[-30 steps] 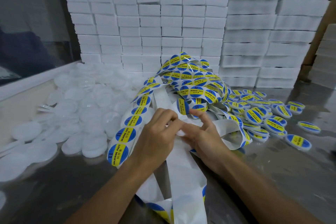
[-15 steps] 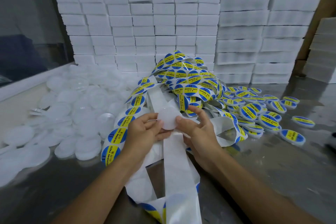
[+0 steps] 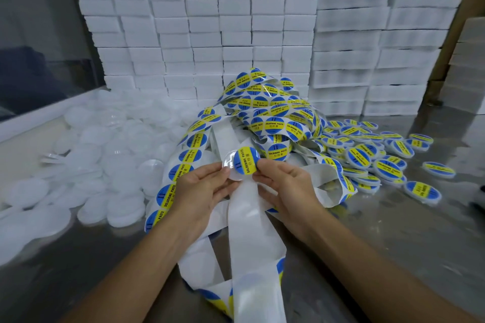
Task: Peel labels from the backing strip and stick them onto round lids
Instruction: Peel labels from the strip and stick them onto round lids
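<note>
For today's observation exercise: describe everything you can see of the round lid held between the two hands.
The lid is a round, shallow disc of clear, glossy plastic, held tilted up towards the camera above the white backing strip. A round blue label with a yellow band reading SOLDERING PASTE covers most of its face, sitting off-centre to the right, so bare rim shows at left and bottom. The left hand pinches its left edge; the right hand pinches its right edge, thumb on the label.

Clear round lid (image 3: 237, 166) pinched between left hand (image 3: 203, 189) and right hand (image 3: 286, 186), blue-and-yellow label (image 3: 245, 160) lying on its face. Empty backing strip (image 3: 252, 238) trailing toward near edge. Unlabelled lids (image 3: 105, 160) heaped left, labelled lids (image 3: 378, 160) right, white boxes (image 3: 236, 34) stacked far on steel table (image 3: 393, 244).
</note>
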`<state>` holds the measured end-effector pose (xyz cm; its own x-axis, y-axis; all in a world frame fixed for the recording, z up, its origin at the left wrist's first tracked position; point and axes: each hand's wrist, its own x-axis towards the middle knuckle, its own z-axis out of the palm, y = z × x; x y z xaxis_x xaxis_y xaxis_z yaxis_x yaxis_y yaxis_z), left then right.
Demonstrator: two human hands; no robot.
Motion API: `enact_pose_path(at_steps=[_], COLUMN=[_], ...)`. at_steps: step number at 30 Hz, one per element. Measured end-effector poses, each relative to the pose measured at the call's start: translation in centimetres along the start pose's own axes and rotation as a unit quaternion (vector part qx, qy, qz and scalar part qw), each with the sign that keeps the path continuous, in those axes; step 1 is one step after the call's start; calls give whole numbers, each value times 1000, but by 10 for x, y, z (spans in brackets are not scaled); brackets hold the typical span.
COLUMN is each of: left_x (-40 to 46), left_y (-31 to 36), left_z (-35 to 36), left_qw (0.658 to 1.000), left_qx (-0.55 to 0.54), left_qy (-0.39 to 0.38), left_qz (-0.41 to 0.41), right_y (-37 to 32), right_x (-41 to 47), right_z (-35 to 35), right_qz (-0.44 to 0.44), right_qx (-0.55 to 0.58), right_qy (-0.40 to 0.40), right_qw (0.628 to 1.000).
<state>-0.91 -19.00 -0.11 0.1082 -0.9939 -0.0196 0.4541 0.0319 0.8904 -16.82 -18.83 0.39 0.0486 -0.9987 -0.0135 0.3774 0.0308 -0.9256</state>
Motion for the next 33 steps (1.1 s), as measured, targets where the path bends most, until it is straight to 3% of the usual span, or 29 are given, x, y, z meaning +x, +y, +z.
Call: enact_pose_path(at_steps=[26,30,33], left_x=[-6,-7,-9], left_y=[6,4,1], left_z=[8,8,7], left_qw=[999,993,964], left_qx=[14,76,200], left_qy=[50,68,59], left_qz=[12,65,167], right_y=[-2,4,9], right_x=[-4,-3,-2], right_z=[5,5,5], right_qz=[-5,-35,-58], right_qx=[-49,-98,-118], right_qy=[5,18,32], right_qw=[999,994,991])
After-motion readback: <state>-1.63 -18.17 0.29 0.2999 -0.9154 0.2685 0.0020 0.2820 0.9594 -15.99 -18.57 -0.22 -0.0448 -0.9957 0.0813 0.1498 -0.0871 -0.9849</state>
